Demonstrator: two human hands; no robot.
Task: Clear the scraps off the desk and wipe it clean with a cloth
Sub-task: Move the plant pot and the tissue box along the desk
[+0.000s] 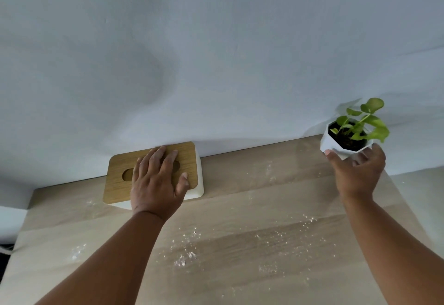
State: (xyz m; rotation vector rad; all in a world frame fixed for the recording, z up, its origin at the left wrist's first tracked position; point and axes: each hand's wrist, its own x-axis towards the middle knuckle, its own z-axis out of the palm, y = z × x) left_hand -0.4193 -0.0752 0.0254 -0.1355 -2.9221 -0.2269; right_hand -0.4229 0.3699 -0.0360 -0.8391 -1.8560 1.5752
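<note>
box (153,175): under left hand (157,184), at surface (240,208) back edge, against backdrop (216,52) | pot (341,143): in right hand (358,172), over surface's back right corner, well right of box | plant (365,122): in pot | crumbs (185,249): on surface, nearer than both hands, between the forearms
</note>
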